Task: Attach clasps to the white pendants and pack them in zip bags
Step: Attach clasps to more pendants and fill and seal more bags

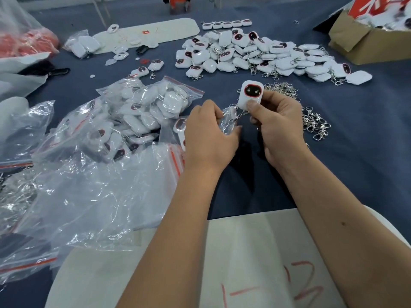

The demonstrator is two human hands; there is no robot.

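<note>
Blue tablecloth [355,174], white red-faced pendant [250,94]

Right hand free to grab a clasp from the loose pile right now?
Probably not yet. The right hand grips a white pendant, so it is occupied. The clasp pile lies just beside it on the cloth, nothing between them.

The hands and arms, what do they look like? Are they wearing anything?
Both are bare: no gloves, no sleeves, no watch or rings to be seen. The left hand and right hand have short, plain nails on the fingers. The right forearm has one small dark mole.
</note>
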